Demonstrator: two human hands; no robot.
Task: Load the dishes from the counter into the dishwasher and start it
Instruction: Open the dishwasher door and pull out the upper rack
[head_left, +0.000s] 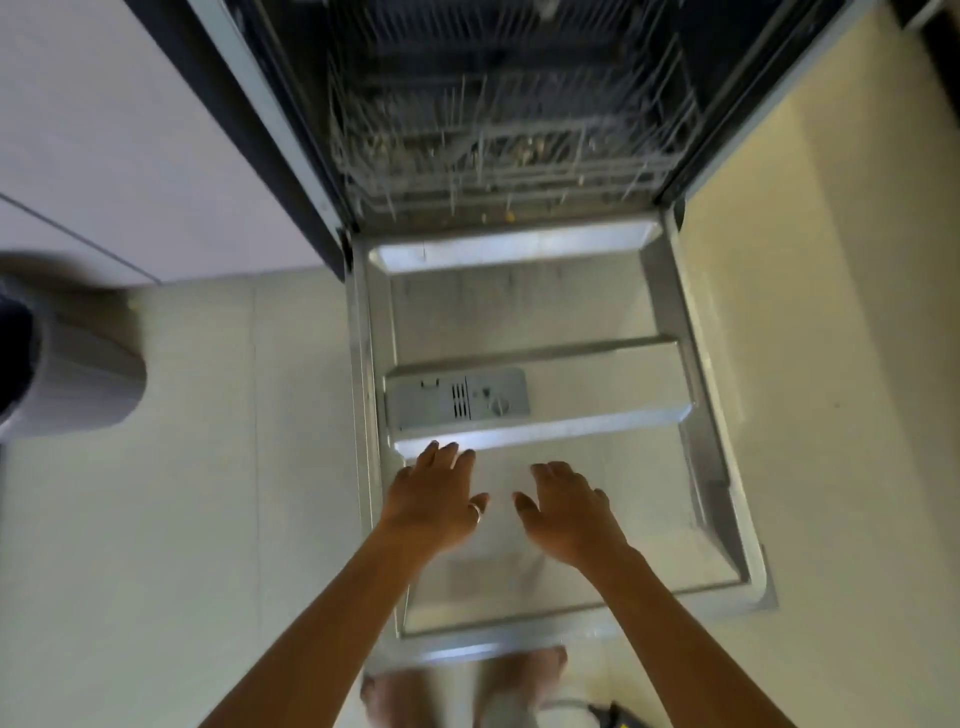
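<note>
The dishwasher stands open, its steel door folded flat down toward me. A grey detergent compartment sits in the door's inner panel. Behind it, the lower wire rack is inside the dark tub and looks blurred; I cannot make out dishes in it. My left hand, with a ring on one finger, hovers palm down over the near part of the door. Beside it, my right hand is spread the same way. Both hands hold nothing. No dishes or counter are in view.
A grey round bin stands on the pale floor at the left. White cabinet fronts flank the dishwasher on the left, a cream panel on the right. My bare feet are just under the door's front edge.
</note>
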